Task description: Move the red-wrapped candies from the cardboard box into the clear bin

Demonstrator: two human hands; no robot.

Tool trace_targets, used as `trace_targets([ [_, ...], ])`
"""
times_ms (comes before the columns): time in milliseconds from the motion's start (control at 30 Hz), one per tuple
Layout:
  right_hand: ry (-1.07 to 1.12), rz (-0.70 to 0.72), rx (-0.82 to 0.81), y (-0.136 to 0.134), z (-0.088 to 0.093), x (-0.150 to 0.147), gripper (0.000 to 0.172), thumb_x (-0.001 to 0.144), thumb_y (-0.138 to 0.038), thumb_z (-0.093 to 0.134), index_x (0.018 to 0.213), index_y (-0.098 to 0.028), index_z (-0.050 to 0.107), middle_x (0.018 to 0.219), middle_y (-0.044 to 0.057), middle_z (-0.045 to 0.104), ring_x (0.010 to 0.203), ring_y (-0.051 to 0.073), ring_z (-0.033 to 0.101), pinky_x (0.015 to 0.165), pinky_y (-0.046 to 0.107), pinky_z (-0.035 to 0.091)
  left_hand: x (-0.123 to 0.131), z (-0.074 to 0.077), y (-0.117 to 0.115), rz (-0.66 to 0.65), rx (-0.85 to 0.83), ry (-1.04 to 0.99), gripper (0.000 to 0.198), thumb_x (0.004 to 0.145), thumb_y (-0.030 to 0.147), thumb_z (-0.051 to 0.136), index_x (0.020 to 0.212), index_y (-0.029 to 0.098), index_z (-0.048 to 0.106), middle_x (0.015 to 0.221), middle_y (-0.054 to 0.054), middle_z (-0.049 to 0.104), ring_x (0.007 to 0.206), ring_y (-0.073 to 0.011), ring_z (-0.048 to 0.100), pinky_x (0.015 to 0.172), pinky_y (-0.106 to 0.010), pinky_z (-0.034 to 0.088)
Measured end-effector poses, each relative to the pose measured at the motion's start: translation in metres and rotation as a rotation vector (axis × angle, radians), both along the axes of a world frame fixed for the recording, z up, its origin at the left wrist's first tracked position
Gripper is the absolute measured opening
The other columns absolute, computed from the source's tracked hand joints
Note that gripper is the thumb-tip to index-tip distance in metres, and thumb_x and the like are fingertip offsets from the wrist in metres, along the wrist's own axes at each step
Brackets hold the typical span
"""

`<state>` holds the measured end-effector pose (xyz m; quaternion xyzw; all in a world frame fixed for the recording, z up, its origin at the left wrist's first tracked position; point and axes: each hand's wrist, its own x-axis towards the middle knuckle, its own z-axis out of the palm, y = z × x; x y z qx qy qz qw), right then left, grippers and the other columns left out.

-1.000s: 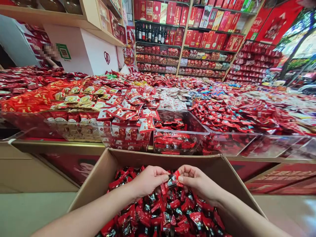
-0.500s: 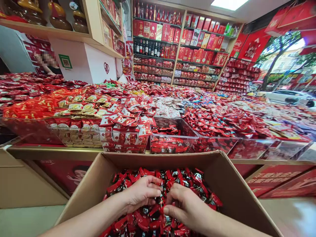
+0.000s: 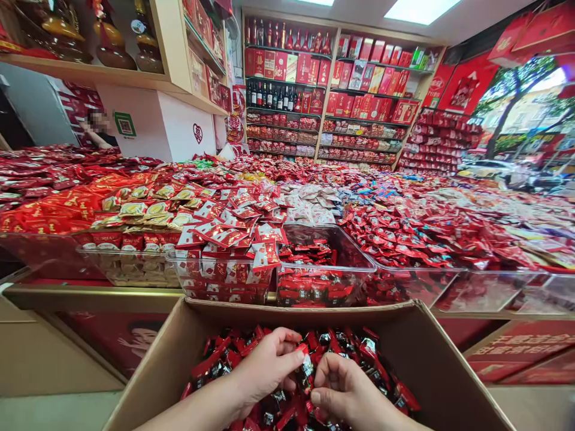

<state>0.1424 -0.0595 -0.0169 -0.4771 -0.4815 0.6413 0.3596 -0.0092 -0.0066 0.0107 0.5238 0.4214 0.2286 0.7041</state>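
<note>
A cardboard box (image 3: 309, 312) stands open in front of me, filled with individually wrapped candies (image 3: 269, 413) in red and black twisted wrappers. Both of my hands reach into it over the pile. Between the thumb and fingers of my left hand (image 3: 272, 365) is the red end of one wrapped candy (image 3: 306, 370), which hangs upright in the gap between my hands. My right hand (image 3: 339, 386) is close beside that candy, its fingers curled in and thumb pressed toward them; what they hold, if anything, is hidden.
Past the box, a clear plastic bin (image 3: 359, 254) holds a low layer of red candies. Fuller bins of packets (image 3: 224, 263) flank it along the counter. Shelves (image 3: 335, 84) with bottles and boxes rise behind. A person (image 3: 99, 129) is at the far left.
My view has tilted up slightly, so the box sits lower. One wrapped candy now stands out between my hands, with its red end at my left fingertips. My right fingers have curled in more.
</note>
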Motion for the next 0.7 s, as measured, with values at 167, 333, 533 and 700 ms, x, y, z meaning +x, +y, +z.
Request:
trace_targets([
  [167, -0.007, 0.018, 0.037, -0.001, 0.003, 0.003, 0.029, 0.058, -0.032, 0.061, 0.060, -0.015, 0.037, 0.047, -0.006, 0.043, 0.042, 0.003, 0.035, 0.040, 0.016, 0.024, 0.001, 0.006, 0.001, -0.002, 0.016, 0.039, 0.028, 0.060, 0.021, 0.059, 0.083, 0.014, 0.046, 0.063, 0.003, 0.049, 0.054, -0.0085, 0.046, 0.049, -0.021, 0.039],
  [333, 0.069, 0.005, 0.065, -0.005, 0.011, 0.002, 0.032, 0.059, -0.036, 0.059, 0.062, -0.016, 0.034, 0.048, -0.008, 0.038, 0.041, 0.002, 0.030, 0.039, 0.016, 0.021, 0.002, 0.013, 0.002, 0.025, -0.012, 0.006, 0.029, 0.060, 0.019, 0.059, 0.085, 0.014, 0.046, 0.061, 0.004, 0.049, 0.051, -0.0071, 0.045, 0.050, -0.022, 0.040],
  [533, -0.107, -0.027, 0.150, -0.005, 0.030, 0.007, 0.026, 0.065, -0.036, 0.054, 0.063, -0.017, 0.036, 0.054, -0.005, 0.039, 0.047, 0.005, 0.036, 0.044, 0.017, 0.031, 0.004, 0.014, 0.003, 0.000, 0.108, -0.012, 0.028, 0.062, 0.019, 0.058, 0.088, 0.015, 0.047, 0.060, 0.004, 0.049, 0.048, -0.0054, 0.043, 0.047, -0.019, 0.036],
  [700, -0.450, 0.076, 0.514, -0.002, 0.041, 0.011, 0.029, 0.058, -0.030, 0.061, 0.082, -0.020, 0.048, 0.110, 0.008, 0.043, 0.087, 0.017, 0.047, 0.069, 0.024, 0.040, 0.004, 0.022, 0.002, 0.001, 0.099, -0.029, 0.030, 0.062, 0.021, 0.059, 0.087, 0.014, 0.045, 0.055, 0.006, 0.046, 0.043, -0.0037, 0.039, 0.042, -0.017, 0.031],
])
